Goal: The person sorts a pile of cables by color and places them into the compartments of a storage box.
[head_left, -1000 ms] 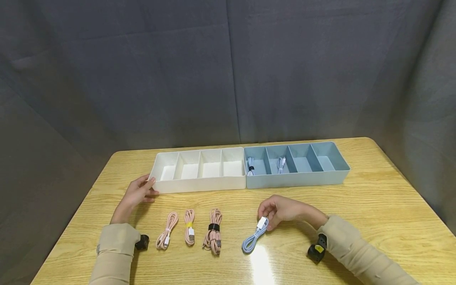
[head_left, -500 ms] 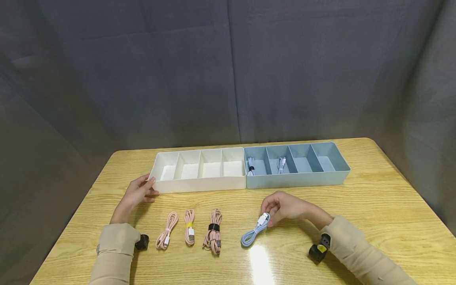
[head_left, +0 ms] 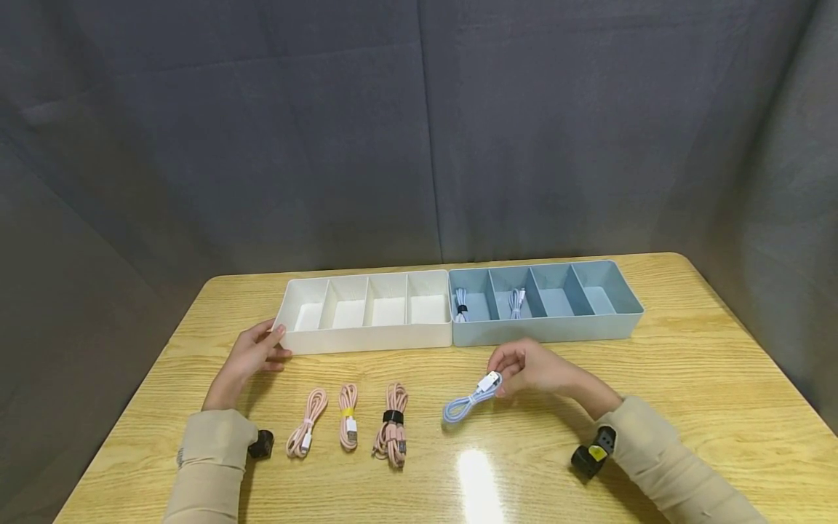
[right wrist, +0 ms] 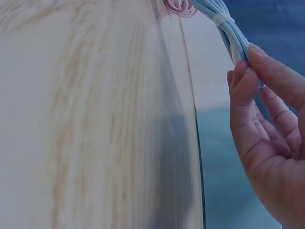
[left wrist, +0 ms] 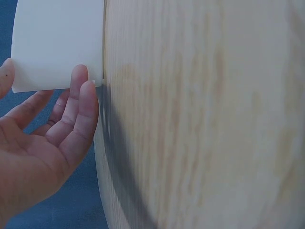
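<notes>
My right hand (head_left: pixel 533 367) pinches a coiled light-blue charging cable (head_left: pixel 468 404) by its white plug end. The cable hangs just above the table in front of the blue box. Up close in the right wrist view, thumb and fingertips meet on the bundle (right wrist: pixel 221 19) below its white tie. Over at the white box (head_left: pixel 366 338), my left hand (head_left: pixel 252 353) rests against the left front corner with loosely bent fingers. The left wrist view has its fingertips touching the white wall (left wrist: pixel 57 43). Three coiled pink cables (head_left: pixel 306 423), (head_left: pixel 348 416), (head_left: pixel 391 426) lie between the hands.
A blue divided box (head_left: pixel 543 332) adjoins the white one end to end. Its two left compartments hold coiled light-blue cables (head_left: pixel 461 306), (head_left: pixel 516 303). Both boxes stand near the back of the wooden table (head_left: pixel 694 349), before a dark curtain (head_left: pixel 419 131).
My right hand has lifted the light-blue cable off the table and moved it up and slightly right, toward the boxes. The left hand has stayed in place.
</notes>
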Demonstrator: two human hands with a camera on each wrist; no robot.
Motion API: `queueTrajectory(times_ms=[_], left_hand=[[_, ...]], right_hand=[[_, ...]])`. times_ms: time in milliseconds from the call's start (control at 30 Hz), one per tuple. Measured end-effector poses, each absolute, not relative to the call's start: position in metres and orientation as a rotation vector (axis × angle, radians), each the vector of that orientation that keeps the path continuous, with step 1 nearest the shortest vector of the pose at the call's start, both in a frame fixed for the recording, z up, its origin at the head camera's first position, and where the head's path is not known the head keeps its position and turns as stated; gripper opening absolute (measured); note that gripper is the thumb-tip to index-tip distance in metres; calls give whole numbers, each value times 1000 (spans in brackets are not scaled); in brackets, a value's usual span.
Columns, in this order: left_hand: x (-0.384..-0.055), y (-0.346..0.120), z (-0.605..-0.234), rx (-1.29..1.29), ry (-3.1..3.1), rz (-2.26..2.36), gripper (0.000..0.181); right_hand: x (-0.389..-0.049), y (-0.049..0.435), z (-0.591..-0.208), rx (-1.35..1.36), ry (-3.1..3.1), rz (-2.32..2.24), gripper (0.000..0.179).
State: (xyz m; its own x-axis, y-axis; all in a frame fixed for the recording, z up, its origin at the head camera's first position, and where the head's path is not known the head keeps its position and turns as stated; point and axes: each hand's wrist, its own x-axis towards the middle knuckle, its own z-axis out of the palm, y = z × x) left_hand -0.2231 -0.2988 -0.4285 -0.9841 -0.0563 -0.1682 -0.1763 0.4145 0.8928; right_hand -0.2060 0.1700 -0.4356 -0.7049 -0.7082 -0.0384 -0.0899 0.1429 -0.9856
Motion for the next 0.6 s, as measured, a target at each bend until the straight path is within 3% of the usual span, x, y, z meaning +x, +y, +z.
queueTrajectory(times_ms=[600], left_hand=[[-224,-299,-431,-247,2547,1628,66]], right_hand=[[-208,177,-429,-596,2129,-1799,27]])
